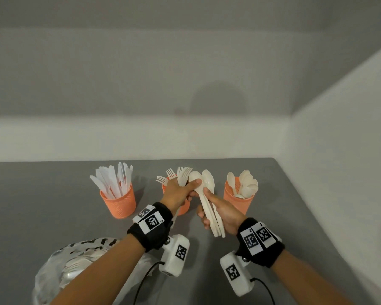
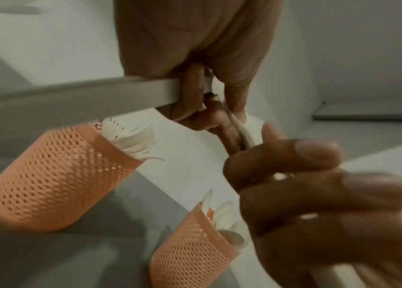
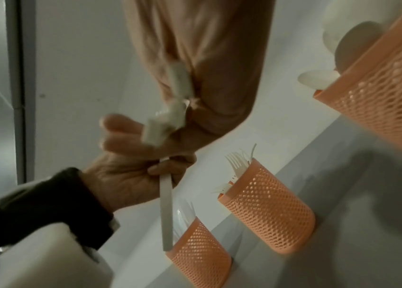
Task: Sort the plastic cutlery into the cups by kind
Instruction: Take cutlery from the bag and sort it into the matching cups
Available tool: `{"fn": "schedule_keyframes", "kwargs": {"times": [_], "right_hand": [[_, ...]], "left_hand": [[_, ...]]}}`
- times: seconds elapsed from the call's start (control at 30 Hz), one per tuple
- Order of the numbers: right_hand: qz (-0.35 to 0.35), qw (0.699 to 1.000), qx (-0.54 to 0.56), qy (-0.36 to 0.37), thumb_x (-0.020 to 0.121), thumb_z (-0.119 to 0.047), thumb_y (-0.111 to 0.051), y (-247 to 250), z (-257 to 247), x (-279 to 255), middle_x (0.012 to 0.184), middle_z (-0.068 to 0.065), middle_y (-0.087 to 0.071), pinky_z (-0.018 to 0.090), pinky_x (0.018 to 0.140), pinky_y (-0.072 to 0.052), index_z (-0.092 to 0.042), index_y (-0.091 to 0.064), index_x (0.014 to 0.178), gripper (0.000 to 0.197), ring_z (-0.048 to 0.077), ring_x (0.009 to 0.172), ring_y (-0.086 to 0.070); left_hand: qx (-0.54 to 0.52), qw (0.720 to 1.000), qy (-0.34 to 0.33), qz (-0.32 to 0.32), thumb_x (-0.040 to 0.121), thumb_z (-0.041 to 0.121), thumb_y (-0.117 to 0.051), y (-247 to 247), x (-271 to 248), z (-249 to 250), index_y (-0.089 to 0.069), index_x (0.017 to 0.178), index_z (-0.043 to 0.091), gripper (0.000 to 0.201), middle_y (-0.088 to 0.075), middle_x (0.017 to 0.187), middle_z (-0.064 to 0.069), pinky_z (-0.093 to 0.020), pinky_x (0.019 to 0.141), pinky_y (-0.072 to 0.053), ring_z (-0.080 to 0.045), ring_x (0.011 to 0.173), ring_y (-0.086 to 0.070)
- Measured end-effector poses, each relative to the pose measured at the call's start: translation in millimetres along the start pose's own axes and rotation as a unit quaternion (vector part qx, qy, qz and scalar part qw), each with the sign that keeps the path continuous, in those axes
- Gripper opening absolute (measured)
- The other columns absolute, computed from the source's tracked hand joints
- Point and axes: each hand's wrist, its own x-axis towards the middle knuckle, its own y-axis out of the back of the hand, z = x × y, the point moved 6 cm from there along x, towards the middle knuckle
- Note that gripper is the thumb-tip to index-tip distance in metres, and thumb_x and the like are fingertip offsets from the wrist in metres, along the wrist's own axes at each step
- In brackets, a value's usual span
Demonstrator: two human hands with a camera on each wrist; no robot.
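Observation:
Three orange mesh cups stand in a row on the grey table. The knife cup (image 1: 118, 202) is on the left. The fork cup (image 1: 183, 209) is in the middle, partly hidden behind my left hand (image 1: 180, 192). The spoon cup (image 1: 238, 200) is on the right. My right hand (image 1: 222, 214) grips a bundle of white spoons (image 1: 207, 181), bowls up, between the fork cup and the spoon cup. My left hand grips a white fork (image 1: 182, 180) by its handle (image 3: 165, 210), and its thumb presses on the neck of one spoon in the bundle.
A clear plastic bag (image 1: 59, 271) with more white cutlery lies at the near left, under my left forearm. White walls close the table at the back and on the right. Bare grey tabletop (image 1: 295, 216) lies to the right of the spoon cup.

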Motion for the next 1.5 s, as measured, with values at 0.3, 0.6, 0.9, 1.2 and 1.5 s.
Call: {"fn": "schedule_keyframes", "kwargs": {"times": [0.3, 0.6, 0.9, 1.2, 1.5], "right_hand": [[0.009, 0.993, -0.115, -0.022, 0.095, -0.049, -0.029, 3, 3, -5, 0.041, -0.005, -0.049, 0.019, 0.041, -0.042, -0.01, -0.059, 0.076, 0.053, 0.006, 0.032, -0.044], [0.045, 0.993, -0.101, 0.048, 0.093, -0.005, -0.049, 15, -4, -5, 0.069, 0.005, -0.063, 0.025, 0.069, -0.054, -0.008, -0.053, 0.101, 0.01, 0.015, 0.062, -0.064], [0.134, 0.971, -0.183, 0.076, 0.088, -0.009, -0.041, 27, -3, -1, 0.061, -0.003, -0.039, 0.02, 0.052, -0.034, -0.013, -0.047, 0.115, 0.028, 0.006, 0.052, -0.037], [0.215, 0.958, -0.092, 0.164, 0.089, 0.004, -0.043, 56, -40, -1, 0.064, 0.004, -0.043, 0.022, 0.056, -0.039, -0.018, -0.044, 0.098, 0.024, 0.011, 0.056, -0.042], [0.266, 0.905, -0.08, 0.321, 0.093, 0.009, -0.037, 99, -106, -10, 0.085, 0.006, -0.063, 0.031, 0.095, -0.042, -0.021, -0.04, 0.091, 0.03, 0.02, 0.088, -0.062]], "left_hand": [[0.06, 0.996, -0.049, -0.038, 0.086, 0.015, -0.063, -18, -12, 3, -0.061, 0.072, 0.012, 0.014, -0.058, 0.049, 0.009, -0.009, 0.044, -0.039, 0.001, 0.043, -0.054], [0.115, 0.99, -0.075, -0.019, 0.085, 0.01, -0.062, -20, -12, 2, -0.059, 0.072, 0.019, 0.016, -0.062, 0.069, 0.0, -0.021, 0.064, -0.048, -0.012, 0.066, -0.059], [0.081, 0.991, -0.098, -0.033, 0.085, 0.011, -0.064, -34, -16, 2, -0.057, 0.092, 0.008, 0.01, -0.057, 0.065, 0.004, -0.005, 0.046, -0.038, 0.002, 0.051, -0.056], [0.004, 0.999, -0.029, 0.041, 0.098, 0.018, -0.037, -8, 11, 5, -0.05, 0.083, 0.015, 0.02, -0.042, 0.052, -0.001, -0.024, 0.046, -0.031, -0.015, 0.047, -0.036], [-0.051, 0.964, -0.207, 0.16, 0.095, -0.004, -0.029, 50, 43, 57, -0.042, 0.085, 0.023, 0.031, -0.055, 0.072, -0.005, -0.014, 0.062, -0.05, -0.007, 0.061, -0.056]]}}
